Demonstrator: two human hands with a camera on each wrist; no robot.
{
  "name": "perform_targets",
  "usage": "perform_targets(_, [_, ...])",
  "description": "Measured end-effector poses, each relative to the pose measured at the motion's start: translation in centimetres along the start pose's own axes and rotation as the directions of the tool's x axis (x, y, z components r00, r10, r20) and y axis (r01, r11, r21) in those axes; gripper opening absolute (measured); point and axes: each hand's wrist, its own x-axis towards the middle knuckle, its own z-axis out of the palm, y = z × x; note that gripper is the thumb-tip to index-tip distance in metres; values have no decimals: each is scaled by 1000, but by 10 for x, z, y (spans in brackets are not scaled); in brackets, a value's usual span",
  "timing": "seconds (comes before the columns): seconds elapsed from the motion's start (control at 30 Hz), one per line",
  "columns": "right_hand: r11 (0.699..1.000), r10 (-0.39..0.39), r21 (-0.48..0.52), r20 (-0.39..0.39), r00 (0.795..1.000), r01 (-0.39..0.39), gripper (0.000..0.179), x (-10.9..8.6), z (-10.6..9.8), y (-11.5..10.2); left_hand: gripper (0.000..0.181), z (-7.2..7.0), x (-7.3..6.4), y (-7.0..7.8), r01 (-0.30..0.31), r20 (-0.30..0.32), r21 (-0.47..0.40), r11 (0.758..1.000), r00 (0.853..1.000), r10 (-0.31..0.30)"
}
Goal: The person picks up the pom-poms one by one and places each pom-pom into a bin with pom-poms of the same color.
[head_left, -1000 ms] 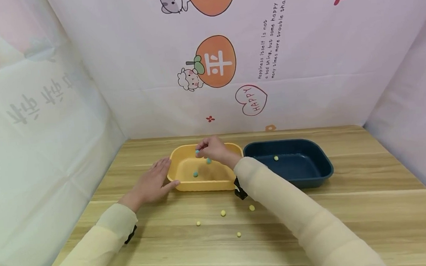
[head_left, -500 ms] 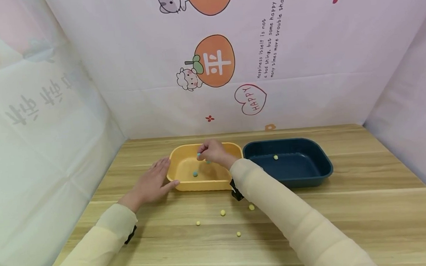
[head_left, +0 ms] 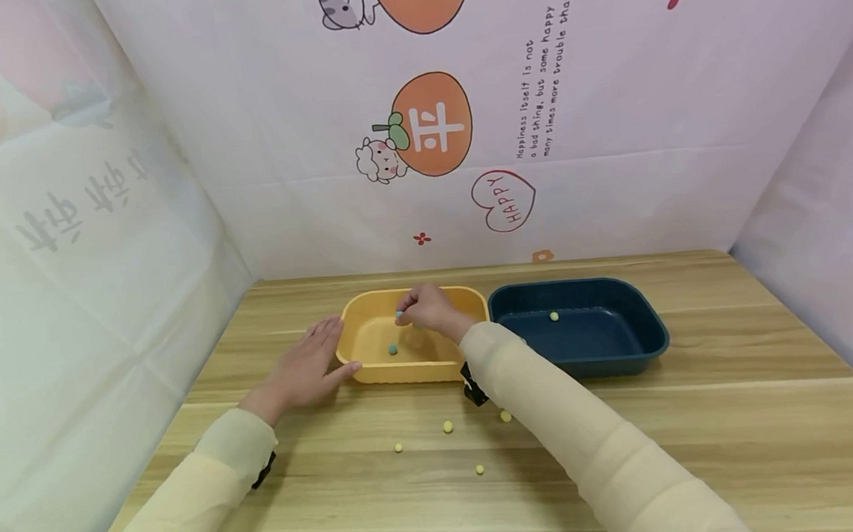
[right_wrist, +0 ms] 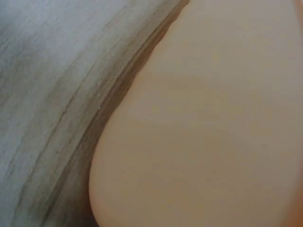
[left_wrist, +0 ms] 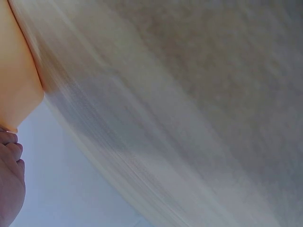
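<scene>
My right hand (head_left: 430,309) reaches over the yellow tub (head_left: 408,372) in the head view and pinches a small blue ball (head_left: 399,315) between thumb and fingertips. Below it on the tub's floor lies another blue ball (head_left: 392,350); a further one is mostly hidden behind the right hand. My left hand (head_left: 305,369) rests with straight fingers against the tub's left end, its thumb at the front rim. In the left wrist view, part of the left hand (left_wrist: 10,179) shows beside the tub's wall (left_wrist: 19,71). The right wrist view is filled by the tub's outer wall (right_wrist: 199,123) and the tabletop.
A dark blue tub (head_left: 600,365) stands against the yellow one's right side, with a pale yellow ball (head_left: 554,317) inside. Several small yellow balls, one of them a near yellow ball (head_left: 479,469), lie on the wooden table (head_left: 325,508) in front. A printed cloth (head_left: 602,202) hangs behind.
My right hand has lowered a little into the yellow tub, still pinching the blue ball. The left hand has stayed in place at the tub's left end.
</scene>
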Motion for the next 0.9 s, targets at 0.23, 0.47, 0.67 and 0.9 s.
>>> perform_targets(0.23, [1000,12,5,-12,1000,-12,18,-1,0,-1,92,0,0,0,3,3,2,1000,1000,-3])
perform_targets(0.47, [1000,9,-3,-21,1000,-9,22,1,0,-1,93,0,-2,0,9,8,10,1000,1000,-9])
perform_targets(0.67, [1000,6,-2,-10,1000,-6,18,2,-4,-6,92,0,-1,0,7,2,-1,1000,1000,-7])
perform_targets(0.9, [996,-27,-89,17,1000,28,23,-2,-15,-15,92,1,2,-1,-3,-6,19,1000,1000,3])
